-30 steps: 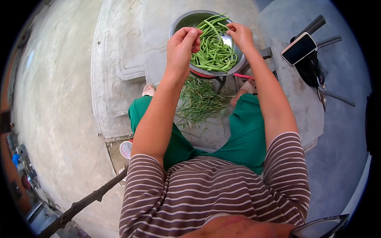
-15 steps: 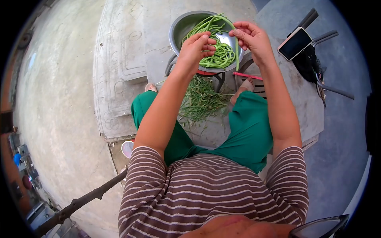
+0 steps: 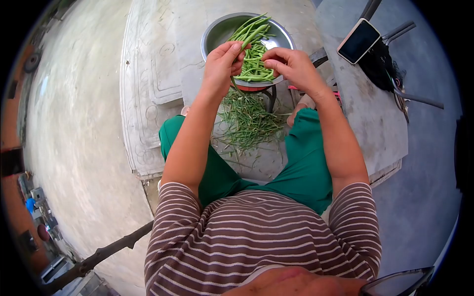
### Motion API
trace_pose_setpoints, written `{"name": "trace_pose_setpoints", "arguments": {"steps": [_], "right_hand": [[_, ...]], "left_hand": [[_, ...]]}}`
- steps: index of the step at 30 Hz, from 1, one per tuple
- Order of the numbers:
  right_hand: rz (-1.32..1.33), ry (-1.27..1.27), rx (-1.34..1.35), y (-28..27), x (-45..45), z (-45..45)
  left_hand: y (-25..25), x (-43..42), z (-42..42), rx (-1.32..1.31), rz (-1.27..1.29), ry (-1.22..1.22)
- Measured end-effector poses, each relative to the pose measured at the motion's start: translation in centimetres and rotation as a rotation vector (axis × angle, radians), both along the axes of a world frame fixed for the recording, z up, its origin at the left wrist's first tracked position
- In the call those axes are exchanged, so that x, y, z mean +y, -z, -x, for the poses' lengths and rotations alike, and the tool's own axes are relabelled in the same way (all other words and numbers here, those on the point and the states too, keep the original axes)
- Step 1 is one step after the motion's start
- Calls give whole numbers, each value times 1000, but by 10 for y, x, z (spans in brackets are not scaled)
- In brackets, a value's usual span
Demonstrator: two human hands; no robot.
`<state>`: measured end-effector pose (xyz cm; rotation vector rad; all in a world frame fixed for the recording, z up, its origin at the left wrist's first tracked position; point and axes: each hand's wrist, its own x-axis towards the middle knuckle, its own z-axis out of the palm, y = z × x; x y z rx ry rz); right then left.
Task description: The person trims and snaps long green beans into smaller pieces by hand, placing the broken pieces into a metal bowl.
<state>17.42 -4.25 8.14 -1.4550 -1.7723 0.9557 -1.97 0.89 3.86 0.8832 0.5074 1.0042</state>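
A round metal basin holds a heap of green beans and rests on a stool in front of me. My left hand is at the basin's near left edge, its thumb and fingers pinched on a long green bean that slants up over the heap. The lower end of a bean hangs below that hand. Over the basin's near right side, my right hand has its fingers curled with thumb and fingertips close together. Whether anything small is between them cannot be made out.
Below the basin, green trimmings lie piled on the ground between my feet. At the right stand a phone, a black bag and metal tubes. A branch reaches in from lower left.
The long bean, in my right hand half a second ago, is now in my left hand. My left hand moved left, my right hand left and down. The view shifted slightly.
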Motion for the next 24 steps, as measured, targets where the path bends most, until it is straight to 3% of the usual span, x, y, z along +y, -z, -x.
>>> {"name": "trace_pose_setpoints", "arguments": {"steps": [3,7,11,15,18,22,24], "right_hand": [[-178,215,199,-2,11,-17],[-312,148,293,-1,12,-20],[-318,143,42,-3,5,-17],[-381,170,-31,0,6,-14],[-466,168,-99,0,7,-13],[-433,199,-35,1,7,-7],[-105,230,212,-4,4,-3]], "left_hand": [[2,-2,3,46,-22,49],[5,-6,1,123,-3,115],[12,-7,1,141,-9,171],[8,-12,-5,112,-10,98],[11,-11,-7,280,-187,1],[15,-10,-9,358,-319,-104],[15,-10,-8,353,-320,-115]]}}
